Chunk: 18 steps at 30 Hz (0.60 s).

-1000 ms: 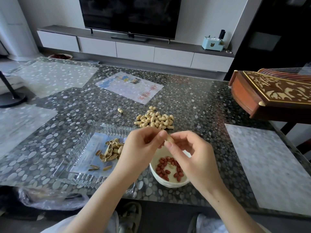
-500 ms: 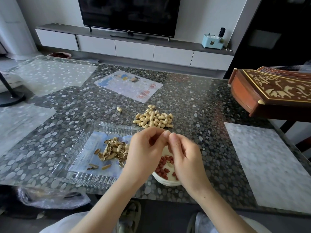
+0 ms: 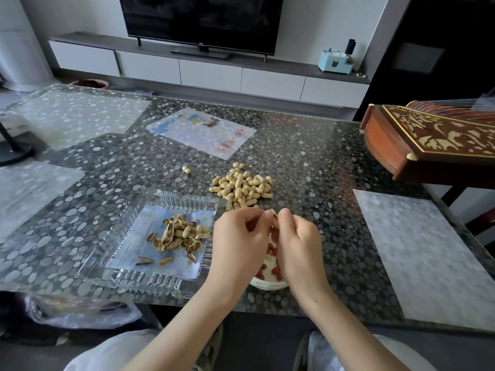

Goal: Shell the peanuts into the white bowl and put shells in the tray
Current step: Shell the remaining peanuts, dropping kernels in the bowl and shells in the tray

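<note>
Over the white bowl (image 3: pixel 270 284), my left hand (image 3: pixel 238 239) and my right hand (image 3: pixel 297 242) pinch one peanut shell (image 3: pixel 274 215) between their fingertips. The bowl is mostly hidden under my hands; red peanut kernels (image 3: pixel 272 250) show in the gap between them. A clear glass tray (image 3: pixel 139 274) to the left holds a heap of empty shells (image 3: pixel 179 235). A pile of unshelled peanuts (image 3: pixel 242 187) lies just beyond my hands, and a single peanut (image 3: pixel 186 169) lies farther left.
The pebble-patterned table (image 3: pixel 308 162) carries a printed sheet (image 3: pixel 201 131) at the back and a pale mat (image 3: pixel 417 250) at the right. A carved wooden instrument (image 3: pixel 434 140) juts in from the right. A plastic bag (image 3: pixel 80 311) sits below the table's near edge.
Both hands have closed together over the bowl, covering more of it, and the shell pinched between the fingertips looks more split open. The view has shifted slightly.
</note>
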Motion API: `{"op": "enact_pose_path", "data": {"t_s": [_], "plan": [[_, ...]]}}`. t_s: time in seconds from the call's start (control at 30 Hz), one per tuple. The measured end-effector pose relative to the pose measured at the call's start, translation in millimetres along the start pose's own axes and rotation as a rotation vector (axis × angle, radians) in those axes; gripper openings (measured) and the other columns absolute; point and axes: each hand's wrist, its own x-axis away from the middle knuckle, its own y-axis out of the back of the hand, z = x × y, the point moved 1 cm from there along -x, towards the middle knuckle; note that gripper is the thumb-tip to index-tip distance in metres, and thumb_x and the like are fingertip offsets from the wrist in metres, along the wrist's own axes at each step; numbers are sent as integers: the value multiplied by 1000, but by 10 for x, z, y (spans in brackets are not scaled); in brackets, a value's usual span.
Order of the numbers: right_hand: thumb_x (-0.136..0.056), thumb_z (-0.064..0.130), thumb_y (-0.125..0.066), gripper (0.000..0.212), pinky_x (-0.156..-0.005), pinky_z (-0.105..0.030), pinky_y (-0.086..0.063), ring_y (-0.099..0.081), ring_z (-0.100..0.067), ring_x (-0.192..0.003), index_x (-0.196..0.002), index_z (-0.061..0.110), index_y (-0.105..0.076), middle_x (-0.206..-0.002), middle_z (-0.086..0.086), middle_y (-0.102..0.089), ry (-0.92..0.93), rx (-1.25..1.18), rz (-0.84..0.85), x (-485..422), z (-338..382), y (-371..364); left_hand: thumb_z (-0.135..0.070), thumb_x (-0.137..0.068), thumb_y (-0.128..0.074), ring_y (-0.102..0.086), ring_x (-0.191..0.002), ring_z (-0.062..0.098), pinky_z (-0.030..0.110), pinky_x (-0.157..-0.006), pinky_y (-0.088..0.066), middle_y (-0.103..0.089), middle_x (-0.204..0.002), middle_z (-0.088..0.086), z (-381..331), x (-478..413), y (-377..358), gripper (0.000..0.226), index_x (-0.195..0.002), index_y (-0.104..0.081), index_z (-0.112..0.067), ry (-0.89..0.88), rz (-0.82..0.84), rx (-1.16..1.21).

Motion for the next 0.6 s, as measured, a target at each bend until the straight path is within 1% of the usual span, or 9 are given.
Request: {"op": "enact_pose_path", "data": {"t_s": [0.07, 0.13, 0.17, 0.23, 0.3, 0.37, 0.43, 0.53, 0.6], "plan": [[-100, 19, -41, 62, -43, -23, -29, -34, -4, -38, -38, 20, -41, -35, 10, -39, -74, -9, 6, -31, -37, -9, -19, -91, -61, -47, -50, 24, 31, -47, -36, -62, -55, 13, 3, 2, -24, 30, -67, -68, -3, 8, -7, -20], [-98, 18, -42, 54, -47, -26, -32, -39, -9, -44, -43, 17, -47, -40, 8, -43, -178, -41, 12, -70, -80, -12, -19, -91, -60, -53, -58, 23, 30, -49, -38, -63, -55, 11, -6, 16, -46, 29, -69, -70, -4, 13, -10, -52], [-96, 17, -43, 51, -48, -26, -33, -40, -10, -44, -46, 15, -49, -41, 7, -45, -238, -62, 16, -89, -91, -9, -20, -91, -60, -54, -60, 21, 29, -51, -40, -63, -55, 9, -10, 25, -51, 28, -69, -70, -6, 17, -11, -70], [-96, 19, -43, 46, -47, -25, -33, -40, -8, -44, -51, 14, -53, -44, 7, -46, -318, -75, 43, -116, -102, 19, -21, -91, -60, -53, -57, 16, 24, -53, -41, -63, -55, 5, -13, 32, -53, 27, -67, -70, -12, 26, -7, -89], [-97, 25, -43, 44, -43, -21, -34, -43, -4, -41, -57, 15, -56, -46, 8, -49, -368, -38, 97, -135, -94, 59, -22, -91, -61, -58, -57, 14, 23, -55, -45, -66, -58, 1, 5, 16, -37, 28, -64, -66, -24, 45, 5, -63], [-98, 32, -41, 44, -42, -19, -34, -45, -2, -39, -60, 17, -57, -44, 10, -50, -410, -10, 132, -140, -67, 105, -23, -90, -62, -63, -61, 9, 23, -58, -50, -69, -63, -5, 17, -9, -16, 27, -65, -66, -33, 75, 32, -17], [-98, 36, -41, 44, -45, -21, -35, -46, -5, -44, -62, 17, -58, -47, 8, -50, -415, 16, 147, -148, -52, 151, -24, -90, -63, -66, -65, 7, 27, -66, -55, -71, -67, -6, 27, -24, 6, 23, -69, -69, -30, 120, 55, 37], [-98, 40, -41, 48, -51, -25, -35, -49, -8, -51, -66, 10, -62, -54, 5, -55, -361, 111, 176, -196, -44, 225, -25, -89, -63, -68, -68, 17, 37, -72, -57, -72, -69, 2, 48, -54, 70, 20, -74, -73, -16, 184, 64, 82], [-98, 39, -40, 53, -52, -30, -37, -51, -15, -54, -72, -1, -63, -58, -4, -57, -270, 233, 205, -212, -41, 278, -26, -89, -63, -66, -66, 17, 33, -71, -55, -71, -68, 1, 73, -96, 127, 20, -74, -73, -17, 182, 99, 45]]}}
